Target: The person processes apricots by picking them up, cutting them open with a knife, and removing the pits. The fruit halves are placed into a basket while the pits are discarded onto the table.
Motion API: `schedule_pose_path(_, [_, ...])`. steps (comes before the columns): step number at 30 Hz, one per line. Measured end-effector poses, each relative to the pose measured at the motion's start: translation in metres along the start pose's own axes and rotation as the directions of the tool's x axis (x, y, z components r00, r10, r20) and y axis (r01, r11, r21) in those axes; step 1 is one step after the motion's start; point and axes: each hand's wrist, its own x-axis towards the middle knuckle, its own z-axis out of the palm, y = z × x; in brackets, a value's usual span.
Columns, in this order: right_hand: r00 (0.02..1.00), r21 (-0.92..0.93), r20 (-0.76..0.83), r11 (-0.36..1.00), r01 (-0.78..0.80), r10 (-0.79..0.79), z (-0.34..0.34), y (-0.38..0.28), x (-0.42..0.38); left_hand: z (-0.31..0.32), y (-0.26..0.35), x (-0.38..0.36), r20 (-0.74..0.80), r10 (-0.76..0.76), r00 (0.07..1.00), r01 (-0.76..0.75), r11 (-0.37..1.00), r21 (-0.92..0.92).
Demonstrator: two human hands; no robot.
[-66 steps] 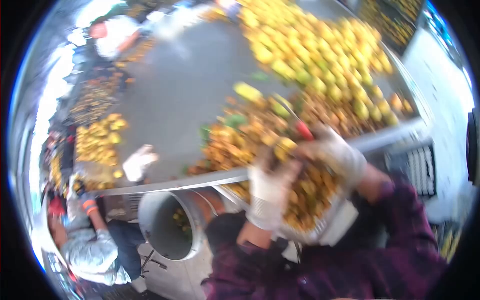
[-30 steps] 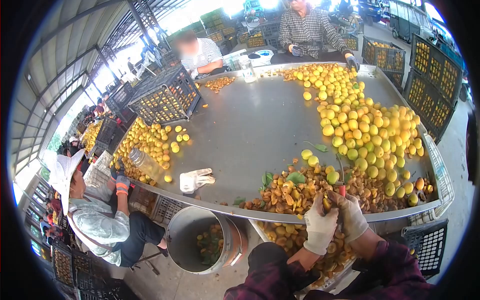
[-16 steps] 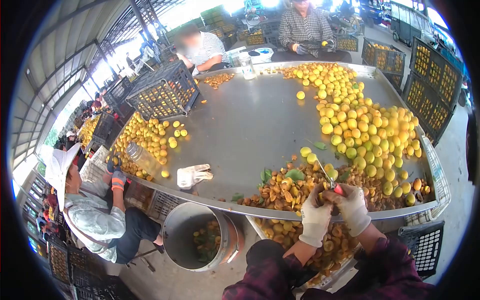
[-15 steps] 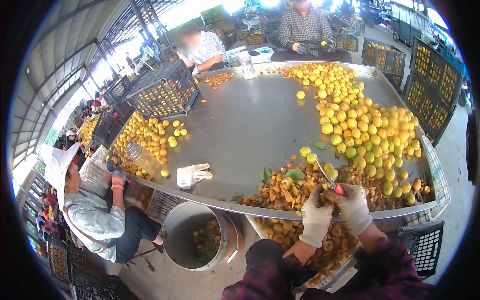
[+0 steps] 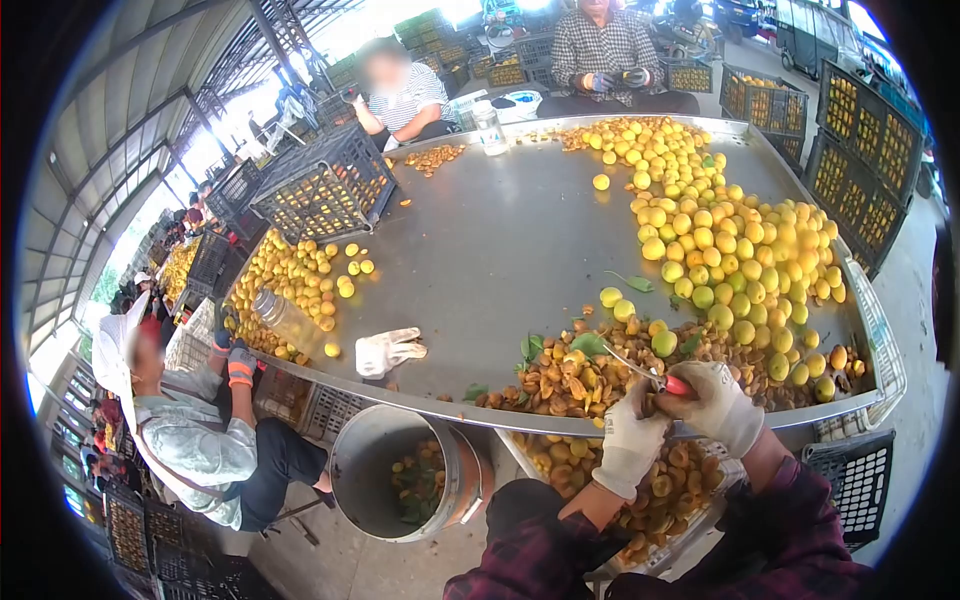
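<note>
Since half a second ago, both gloved hands came lower and a little right at the surface (image 5: 480,250) edge. What the left hand (image 5: 632,442) fingers pinch is hidden, probably a fruit. Right hand (image 5: 715,405) fingers are closed around a red-handled knife (image 5: 650,375), blade pointing left over the cut fruit pile (image 5: 570,375). Below sits a tray of halves (image 5: 660,490).

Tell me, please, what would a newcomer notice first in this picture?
First, the big pile of yellow fruit on the right side of the metal table. Next, at the near edge, the gloved left hand and right hand, which holds a red-handled knife above the halved fruit.
</note>
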Motion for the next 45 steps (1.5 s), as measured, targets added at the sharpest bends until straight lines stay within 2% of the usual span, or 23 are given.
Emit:
schedule_pose_path(1, [1.000,0.003,-0.002,1.000,-0.001,0.001,-0.003,-0.002,0.001,0.000,-0.001,-0.001,0.010,-0.014,1.000,0.014,1.000,-0.010])
schedule_pose_path(3, [0.937,0.185,0.202,0.928,-0.322,0.285,-0.011,-0.008,0.002,0.001,-0.004,-0.002,0.021,-0.026,0.999,0.027,0.999,-0.018])
schedule_pose_path(8, [0.925,0.199,0.166,0.907,-0.372,0.343,0.002,-0.004,-0.001,0.002,-0.012,-0.003,0.016,-0.094,0.995,0.095,0.972,-0.215])
schedule_pose_path(10, [0.906,0.182,0.171,0.891,-0.416,0.388,0.003,-0.005,-0.001,0.003,-0.002,-0.005,0.009,-0.084,0.996,0.085,0.985,-0.152])
schedule_pose_path(12, [0.839,0.506,0.236,0.675,-0.536,0.489,0.004,-0.003,-0.003,0.003,0.008,-0.007,0.011,-0.079,0.997,0.080,0.993,-0.083])
schedule_pose_path(15, [0.857,0.396,0.341,0.767,-0.504,0.387,-0.018,-0.011,0.003,-0.002,0.016,-0.007,0.022,-0.083,0.996,0.086,0.985,-0.147])
schedule_pose_path(17, [0.825,0.501,0.404,0.659,-0.562,0.396,-0.018,-0.004,0.003,-0.004,0.014,-0.008,0.051,-0.037,0.998,0.035,0.999,0.034])
schedule_pose_path(18, [0.816,0.401,0.424,0.727,-0.558,0.393,-0.017,0.006,0.004,-0.008,0.013,-0.008,0.052,0.056,0.997,-0.069,0.948,0.312])
schedule_pose_path(19, [0.852,0.441,0.397,0.743,-0.504,0.342,-0.016,0.007,0.002,-0.003,0.025,-0.012,0.036,-0.070,0.997,0.065,0.992,0.111])
schedule_pose_path(20, [0.925,0.472,0.273,0.800,-0.370,0.266,-0.011,0.010,-0.001,-0.004,0.022,-0.009,0.088,-0.047,0.995,0.044,0.999,0.030])
schedule_pose_path(21, [0.923,0.333,0.294,0.879,-0.341,0.247,-0.010,0.018,-0.002,-0.007,0.006,-0.003,0.083,0.115,0.990,-0.127,0.980,0.155])
schedule_pose_path(22, [0.882,0.247,0.322,0.868,-0.430,0.344,-0.008,0.014,-0.003,-0.001,0.033,-0.010,0.087,-0.065,0.994,0.057,0.995,0.085])
schedule_pose_path(23, [0.895,0.193,0.294,0.896,-0.399,0.335,-0.008,0.008,-0.004,0.000,0.027,-0.009,0.112,-0.051,0.992,0.058,0.997,-0.057])
schedule_pose_path(25, [0.959,0.031,0.113,0.964,-0.263,0.258,0.003,0.000,-0.012,0.005,0.015,-0.010,0.023,0.171,0.985,-0.172,0.981,0.089])
schedule_pose_path(27, [0.944,0.053,0.098,0.946,-0.320,0.314,0.003,-0.001,-0.012,0.001,0.015,-0.008,0.059,0.218,0.974,-0.226,0.935,0.274])
schedule_pose_path(30, [0.907,0.144,0.131,0.898,-0.416,0.399,-0.004,-0.004,-0.011,0.004,0.019,-0.011,0.008,0.055,0.998,-0.055,0.991,0.122])
schedule_pose_path(31, [0.905,0.143,0.126,0.895,-0.422,0.406,-0.002,0.000,-0.011,0.008,0.024,-0.012,0.016,0.052,0.999,-0.053,0.991,0.119])
schedule_pose_path(33, [0.894,0.423,0.095,0.795,-0.435,0.438,0.002,0.008,-0.013,0.017,0.034,-0.013,-0.005,0.043,0.999,-0.043,0.998,0.040])
schedule_pose_path(35, [0.879,0.422,0.116,0.779,-0.465,0.462,-0.001,0.007,-0.014,0.016,0.026,-0.011,-0.007,-0.013,1.000,0.013,1.000,-0.006])
schedule_pose_path(38, [0.973,0.058,-0.144,0.983,-0.172,0.179,0.004,0.005,-0.020,0.022,0.026,-0.013,-0.021,0.125,0.992,-0.125,0.992,-0.028])
schedule_pose_path(42, [0.970,-0.001,-0.181,0.986,-0.165,0.162,0.005,0.000,-0.022,0.023,0.021,-0.017,0.004,0.216,0.976,-0.216,0.976,0.005])
schedule_pose_path(44, [0.961,0.026,-0.196,0.980,-0.195,0.196,0.005,0.000,-0.021,0.024,0.024,-0.015,-0.021,0.301,0.953,-0.287,0.925,0.249])
schedule_pose_path(45, [0.958,0.017,-0.207,0.979,-0.201,0.200,0.001,0.002,-0.019,0.026,0.026,-0.015,-0.009,0.303,0.953,-0.292,0.926,0.240])
